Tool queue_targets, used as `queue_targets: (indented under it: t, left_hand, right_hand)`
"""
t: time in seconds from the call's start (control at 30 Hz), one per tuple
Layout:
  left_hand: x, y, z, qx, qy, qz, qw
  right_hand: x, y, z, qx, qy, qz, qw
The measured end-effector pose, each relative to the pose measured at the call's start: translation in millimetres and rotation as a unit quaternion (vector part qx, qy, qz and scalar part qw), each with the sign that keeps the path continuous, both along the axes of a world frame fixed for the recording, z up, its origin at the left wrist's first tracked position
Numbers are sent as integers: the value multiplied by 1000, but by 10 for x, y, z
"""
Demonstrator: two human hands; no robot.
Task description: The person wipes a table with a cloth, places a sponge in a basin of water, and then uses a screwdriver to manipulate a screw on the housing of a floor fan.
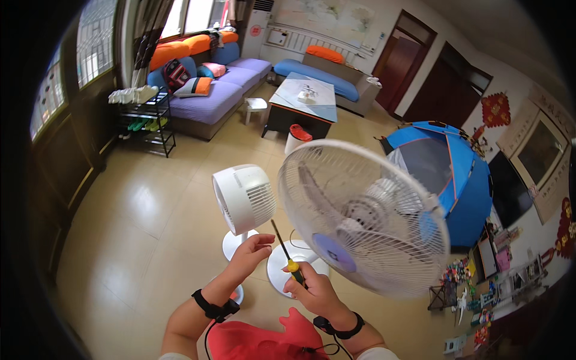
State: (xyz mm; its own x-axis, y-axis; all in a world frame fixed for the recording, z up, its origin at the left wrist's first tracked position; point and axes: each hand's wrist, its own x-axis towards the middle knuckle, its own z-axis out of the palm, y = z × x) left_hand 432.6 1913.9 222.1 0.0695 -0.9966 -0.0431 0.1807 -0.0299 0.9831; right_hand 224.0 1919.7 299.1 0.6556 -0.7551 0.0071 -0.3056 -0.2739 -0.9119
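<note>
Below, glossy beige tiles [135, 240] are spreading; the right hand [315, 291] is clasping a yellow-and-black slim-shafted screwdriver [293, 266]; beside that grip, the left hand [251, 255] is hovering half-curled.

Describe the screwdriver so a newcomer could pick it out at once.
Find the large fan, right of centre. At its lower left, the right hand holds the screwdriver, tip pointing up. Its thin dark shaft and yellow-and-dark handle set it apart from the white small fan nearby.
</note>
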Motion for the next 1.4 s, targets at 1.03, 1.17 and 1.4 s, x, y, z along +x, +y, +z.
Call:
queue_targets:
  t: [1.03, 1.17, 1.4]
  left_hand:
    - [2213, 1940, 296, 167, -47, 155, 973]
    - [2462, 2406, 292, 187, -51, 171, 966]
    - [2790, 2998, 249, 204, -56, 223, 952]
  right_hand:
    - [1063, 703, 103, 65, 91, -51, 992]
    - [1182, 880, 104, 73, 74, -45, 994]
    - [1269, 1038, 152, 75, 48, -49, 995]
